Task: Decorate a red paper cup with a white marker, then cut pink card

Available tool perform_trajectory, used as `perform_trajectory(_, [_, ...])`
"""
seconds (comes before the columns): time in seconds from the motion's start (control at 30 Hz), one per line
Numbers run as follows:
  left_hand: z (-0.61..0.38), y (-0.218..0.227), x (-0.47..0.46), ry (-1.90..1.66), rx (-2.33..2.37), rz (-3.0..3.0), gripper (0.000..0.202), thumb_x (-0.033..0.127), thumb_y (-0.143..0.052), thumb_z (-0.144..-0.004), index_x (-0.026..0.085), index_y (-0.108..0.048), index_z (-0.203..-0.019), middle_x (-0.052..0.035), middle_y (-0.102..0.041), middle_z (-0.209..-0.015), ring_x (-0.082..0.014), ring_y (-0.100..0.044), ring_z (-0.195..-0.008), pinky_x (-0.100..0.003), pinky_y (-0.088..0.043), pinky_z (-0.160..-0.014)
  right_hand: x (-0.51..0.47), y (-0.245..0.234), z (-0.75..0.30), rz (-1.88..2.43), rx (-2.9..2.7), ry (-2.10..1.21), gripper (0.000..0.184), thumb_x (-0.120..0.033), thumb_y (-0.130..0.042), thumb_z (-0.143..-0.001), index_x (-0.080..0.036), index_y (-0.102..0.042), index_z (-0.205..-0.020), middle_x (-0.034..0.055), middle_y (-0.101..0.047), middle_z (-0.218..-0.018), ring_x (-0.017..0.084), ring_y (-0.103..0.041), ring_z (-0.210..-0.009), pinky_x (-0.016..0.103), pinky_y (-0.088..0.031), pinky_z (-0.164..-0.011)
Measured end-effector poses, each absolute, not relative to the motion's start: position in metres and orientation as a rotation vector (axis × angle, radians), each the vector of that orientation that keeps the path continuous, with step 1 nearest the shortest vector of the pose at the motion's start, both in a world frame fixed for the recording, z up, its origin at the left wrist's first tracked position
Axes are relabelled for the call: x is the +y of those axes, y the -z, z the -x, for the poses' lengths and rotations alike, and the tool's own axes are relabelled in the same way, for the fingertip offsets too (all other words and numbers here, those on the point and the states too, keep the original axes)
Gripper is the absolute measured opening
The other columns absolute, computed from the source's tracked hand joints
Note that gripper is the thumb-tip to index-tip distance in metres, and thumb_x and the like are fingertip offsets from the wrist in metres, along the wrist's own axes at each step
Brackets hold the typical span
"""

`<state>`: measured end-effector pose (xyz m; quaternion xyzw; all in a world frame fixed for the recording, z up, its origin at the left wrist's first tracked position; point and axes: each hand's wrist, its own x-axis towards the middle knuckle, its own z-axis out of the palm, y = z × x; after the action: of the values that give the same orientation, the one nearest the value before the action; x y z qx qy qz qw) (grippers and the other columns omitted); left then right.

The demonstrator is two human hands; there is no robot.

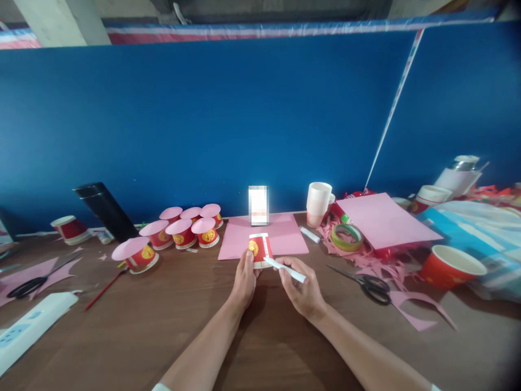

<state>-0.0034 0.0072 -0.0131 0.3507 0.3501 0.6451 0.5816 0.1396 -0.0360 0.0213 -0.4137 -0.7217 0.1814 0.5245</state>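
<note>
My left hand (244, 279) grips a red paper cup (258, 243) with a yellow emblem and a white strip, above the near edge of a pink paper sheet (232, 236). The cup's white rim faces down towards me. Between the fingers of my right hand (303, 288) is a white pen-like tube (293, 271), its tip touching or close to the cup's lower side. I cannot tell whether it is a marker or a glue pen. A short white cap (310, 234) lies just beyond, at the sheet's right edge.
Several upturned red cups with pink paper discs (181, 233) stand at left. Black scissors (372, 288) and pink scraps lie right, near green tape (347, 237) and stacked white cups (318, 203). A black flask (106, 212), red brush (106, 289) and power strip (36, 328) are left.
</note>
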Motion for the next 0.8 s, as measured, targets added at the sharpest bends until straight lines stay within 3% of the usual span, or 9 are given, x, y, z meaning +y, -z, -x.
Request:
perform_trajectory(0.53, [0.0043,0.0152,0.0084,-1.515,0.803,-0.833,0.035,0.049,-0.052,-0.076,0.017,-0.057,-0.091,-0.0094,-0.061,-0.091,-0.0197,-0.058,-0.081,-0.033,-0.046,-0.077,-0.0360,-0.0203,-0.1408,1.000,-1.692,-0.525,0.017,-0.023,-0.046,-0.084,-0.018,-0.059,-0.092,0.0052,-0.064,-0.082,0.017,-0.059,-0.073,0.025,-0.047,-0.062])
perform_trajectory(0.8, [0.0044,0.0168,0.0094,-1.514,0.805,-0.840,0.034,0.047,-0.051,-0.078,0.018,-0.057,-0.092,-0.0090,-0.060,-0.090,-0.0203,-0.058,-0.082,-0.034,-0.047,-0.078,-0.0345,-0.0219,-0.1419,1.022,-1.665,-0.475,0.015,-0.022,-0.044,-0.085,-0.018,-0.059,-0.088,0.0045,-0.062,-0.080,0.016,-0.058,-0.072,0.024,-0.045,-0.063])
